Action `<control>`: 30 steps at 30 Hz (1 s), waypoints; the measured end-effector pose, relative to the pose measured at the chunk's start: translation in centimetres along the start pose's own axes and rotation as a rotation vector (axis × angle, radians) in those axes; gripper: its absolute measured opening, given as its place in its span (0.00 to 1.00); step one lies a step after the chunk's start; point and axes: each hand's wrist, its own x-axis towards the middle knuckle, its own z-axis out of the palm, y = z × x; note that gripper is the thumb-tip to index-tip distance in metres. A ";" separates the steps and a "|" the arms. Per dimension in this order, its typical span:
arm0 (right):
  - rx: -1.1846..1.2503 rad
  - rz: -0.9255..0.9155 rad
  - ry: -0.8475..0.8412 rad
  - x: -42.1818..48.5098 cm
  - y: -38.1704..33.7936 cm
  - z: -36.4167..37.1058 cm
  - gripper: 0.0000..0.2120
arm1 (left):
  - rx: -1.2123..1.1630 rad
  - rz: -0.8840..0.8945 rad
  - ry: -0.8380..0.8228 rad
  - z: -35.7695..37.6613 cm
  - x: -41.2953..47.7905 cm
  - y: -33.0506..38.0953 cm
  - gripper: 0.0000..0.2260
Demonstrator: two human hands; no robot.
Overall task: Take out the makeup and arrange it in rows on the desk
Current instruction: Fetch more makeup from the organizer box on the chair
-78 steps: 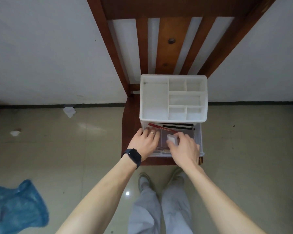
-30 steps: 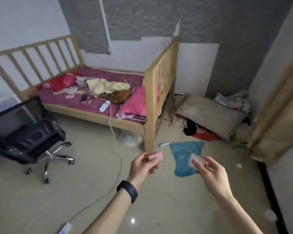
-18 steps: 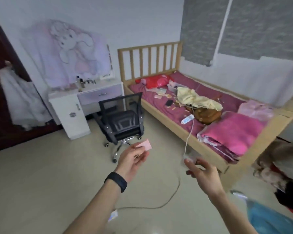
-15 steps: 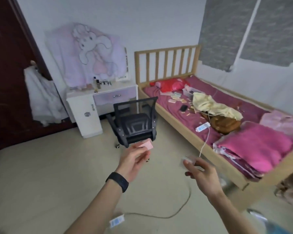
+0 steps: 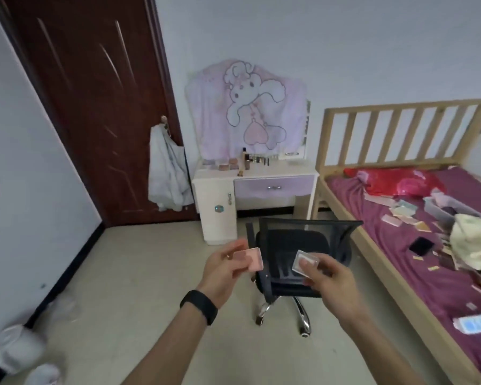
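swinging round further than half a second ago to face the white desk (image 5: 275,173) past the black chair (image 5: 297,245) — pinching a pink compact (image 5: 252,259) in the left hand (image 5: 222,270) and a clear-cased compact (image 5: 305,262) in the right hand (image 5: 328,279), both above the chair, well apart from the other makeup (image 5: 247,161) on the desk.
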 end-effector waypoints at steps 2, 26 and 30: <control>0.003 -0.013 -0.067 5.1 -0.8 1.7 0.06 | 0.003 0.032 0.065 -0.6 2.9 2.3 0.19; -0.030 0.219 -0.303 45.8 1.7 36.1 0.07 | -0.224 0.011 0.366 -27.2 45.4 18.8 0.08; -0.038 0.294 -0.241 50.4 3.7 38.2 0.10 | -0.209 -0.031 0.373 -30.0 52.1 18.2 0.05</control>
